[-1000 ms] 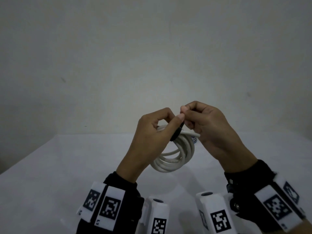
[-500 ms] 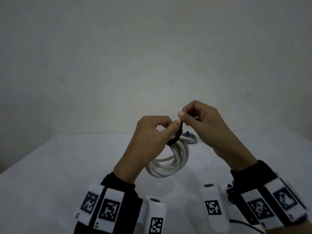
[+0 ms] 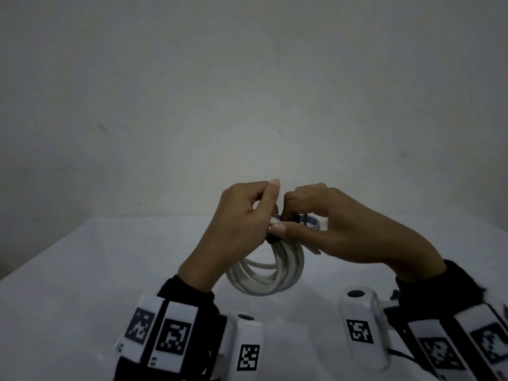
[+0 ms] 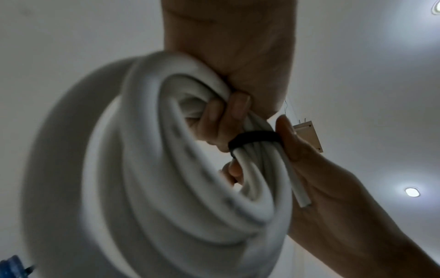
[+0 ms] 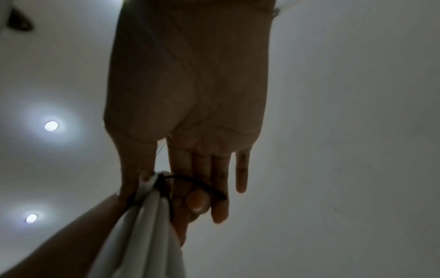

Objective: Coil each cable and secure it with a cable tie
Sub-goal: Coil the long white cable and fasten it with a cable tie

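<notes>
A white cable [image 3: 264, 279] wound into a coil hangs above the table, between my hands. My left hand [image 3: 264, 207] grips the top of the coil, its fingers [image 4: 214, 120] curled through the loops. A black cable tie [image 4: 254, 137] sits snug around the bundled strands, close to the cable's cut end [image 4: 302, 199]. My right hand [image 3: 284, 220] pinches the bundle at the cable tie [image 3: 292, 217], with the thumb underneath and the fingers over the top. In the right wrist view the cable tie's loose strap [image 5: 200, 183] runs across my right fingers [image 5: 219, 197], beside the white cable [image 5: 152, 222].
A blue and white coil [image 3: 312, 221] lies on the white table [image 3: 110, 270] just behind my hands. A plain wall stands at the back. The table's left edge slants off at the left of the head view.
My right hand has come down from holding the tie's tail up and now closes on the bundle at the tie. The two hands are closer together, and the coil sits slightly lower.
</notes>
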